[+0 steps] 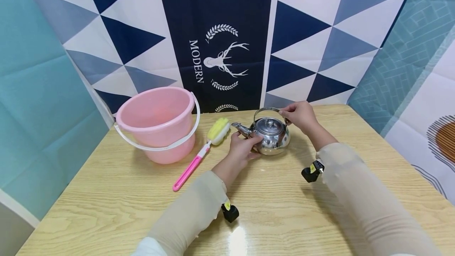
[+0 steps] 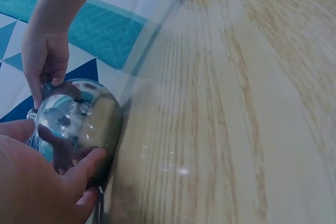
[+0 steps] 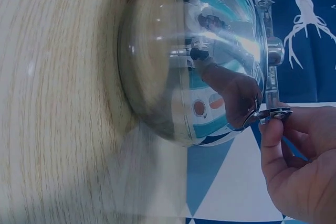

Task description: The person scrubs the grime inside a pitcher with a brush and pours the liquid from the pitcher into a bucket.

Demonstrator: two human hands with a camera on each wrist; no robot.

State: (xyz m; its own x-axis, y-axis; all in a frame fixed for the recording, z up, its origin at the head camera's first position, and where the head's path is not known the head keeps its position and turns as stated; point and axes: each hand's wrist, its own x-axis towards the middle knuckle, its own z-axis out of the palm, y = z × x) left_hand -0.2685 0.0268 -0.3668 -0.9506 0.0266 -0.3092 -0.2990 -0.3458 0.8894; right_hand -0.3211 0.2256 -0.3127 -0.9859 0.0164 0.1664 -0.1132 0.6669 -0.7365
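A shiny steel teapot [image 1: 279, 141] with a lid, a spout and an arched top handle stands upright toward the back of the table. My right hand [image 1: 300, 116] pinches the right end of that handle; the right wrist view shows thumb and fingertips at the handle's hinge. On the spout side, my left hand [image 1: 241, 147] holds the pot, its digits spread over the lower body and up beside the spout. The left wrist view shows the left hand [image 2: 44, 182] against the mirror-like side of the pot. Part of the spout's base is hidden by it.
A pink bucket [image 1: 170, 133] with a white bail handle stands at the left. Between bucket and teapot lies a pink-handled brush [image 1: 192, 171] with a yellow and white sponge head. Patterned cloth [image 1: 302, 31] hangs behind the wooden table [image 1: 277, 208].
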